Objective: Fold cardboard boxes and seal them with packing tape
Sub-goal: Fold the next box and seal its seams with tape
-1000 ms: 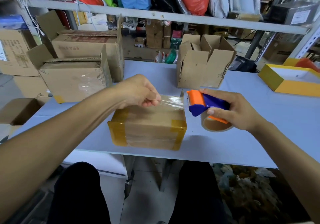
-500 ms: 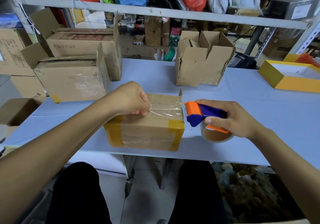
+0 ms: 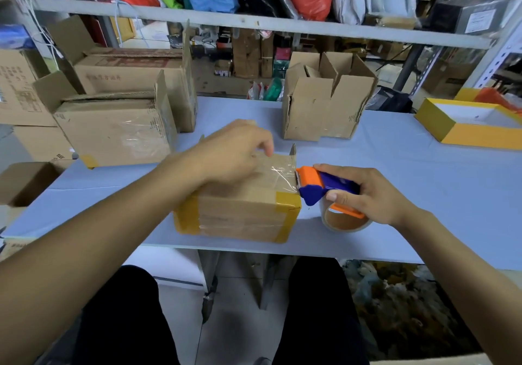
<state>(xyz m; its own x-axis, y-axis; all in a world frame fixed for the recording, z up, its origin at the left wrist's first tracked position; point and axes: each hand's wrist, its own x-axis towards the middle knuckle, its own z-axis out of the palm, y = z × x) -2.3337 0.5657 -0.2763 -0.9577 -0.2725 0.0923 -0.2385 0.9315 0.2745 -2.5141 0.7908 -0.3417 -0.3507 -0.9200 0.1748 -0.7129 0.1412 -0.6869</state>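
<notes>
A small cardboard box (image 3: 240, 212) with yellow tape on its corners lies near the front edge of the pale blue table (image 3: 423, 195). My left hand (image 3: 231, 150) rests on the box top, its fingertips pressing a clear tape strip (image 3: 279, 172) down onto the cardboard. My right hand (image 3: 375, 195) grips an orange and blue tape dispenser (image 3: 324, 184), whose cutter sits against the box's upper right edge. The tape roll (image 3: 344, 223) hangs under the dispenser, touching the table. A small flap corner sticks up at the box's far right edge.
An open cardboard box (image 3: 324, 110) with raised flaps stands behind the taped one. Two bigger cartons (image 3: 113, 133) are stacked at the left. A yellow tray-like box (image 3: 466, 136) lies at the far right. A metal shelf rail (image 3: 254, 28) runs overhead.
My left hand lowered the stretched tape onto the box top and went from pinching it to pressing it flat. The dispenser moved left against the box's edge.
</notes>
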